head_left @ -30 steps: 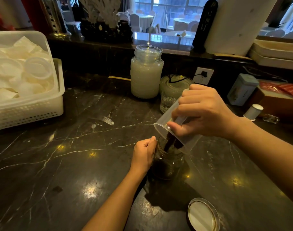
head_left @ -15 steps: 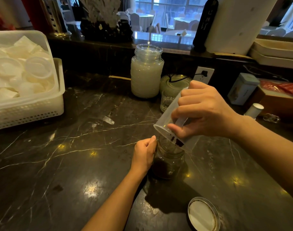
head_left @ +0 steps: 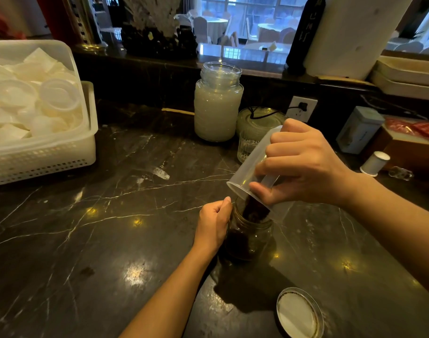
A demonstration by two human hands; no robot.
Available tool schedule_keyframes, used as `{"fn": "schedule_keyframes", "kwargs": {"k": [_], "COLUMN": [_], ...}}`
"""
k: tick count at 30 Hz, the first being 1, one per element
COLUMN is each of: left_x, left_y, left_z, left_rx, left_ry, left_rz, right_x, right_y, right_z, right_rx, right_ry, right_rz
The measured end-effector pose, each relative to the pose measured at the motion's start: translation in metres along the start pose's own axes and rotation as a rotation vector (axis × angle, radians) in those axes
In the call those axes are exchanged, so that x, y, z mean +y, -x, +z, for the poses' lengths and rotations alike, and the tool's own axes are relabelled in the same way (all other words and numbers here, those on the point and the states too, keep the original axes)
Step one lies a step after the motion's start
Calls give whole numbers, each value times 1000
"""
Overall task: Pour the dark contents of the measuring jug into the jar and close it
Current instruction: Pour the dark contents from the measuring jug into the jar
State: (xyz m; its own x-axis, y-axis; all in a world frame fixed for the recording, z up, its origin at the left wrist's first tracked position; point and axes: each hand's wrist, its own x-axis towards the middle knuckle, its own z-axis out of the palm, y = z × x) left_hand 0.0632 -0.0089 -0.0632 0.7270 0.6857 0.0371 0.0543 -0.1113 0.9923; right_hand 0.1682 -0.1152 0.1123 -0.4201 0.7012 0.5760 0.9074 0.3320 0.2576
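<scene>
Glass jar [head_left: 251,236], steadied by your left hand [head_left: 214,224], sits mouth-up beneath the steeply tipped jug [head_left: 253,167] your right hand [head_left: 303,167] grips; its lid [head_left: 298,313] lies, seemingly upturned, at five o'clock, nearer your right.

Jar at the middle of the surface [head_left: 111,240]

The jug [head_left: 247,172] is tilted above the jar [head_left: 250,237]; the lid [head_left: 298,313] is laid nearer, to the right; the basket [head_left: 42,152] is set far left.

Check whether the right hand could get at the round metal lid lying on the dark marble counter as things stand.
Probably not yet: the right hand is gripping the tilted clear plastic measuring jug over the glass jar. The round metal lid lies uncovered on the counter, nearer the person, with nothing around it.
</scene>
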Motion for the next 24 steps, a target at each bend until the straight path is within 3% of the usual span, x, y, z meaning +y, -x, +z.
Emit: {"fn": "schedule_keyframes", "kwargs": {"k": [24], "left_x": [4], "left_y": [3], "left_z": [-1], "left_rx": [3], "left_ry": [2], "left_rz": [9], "right_x": [0], "right_y": [3], "right_z": [0], "right_rx": [13], "right_ry": [41], "right_rz": [-14]}}
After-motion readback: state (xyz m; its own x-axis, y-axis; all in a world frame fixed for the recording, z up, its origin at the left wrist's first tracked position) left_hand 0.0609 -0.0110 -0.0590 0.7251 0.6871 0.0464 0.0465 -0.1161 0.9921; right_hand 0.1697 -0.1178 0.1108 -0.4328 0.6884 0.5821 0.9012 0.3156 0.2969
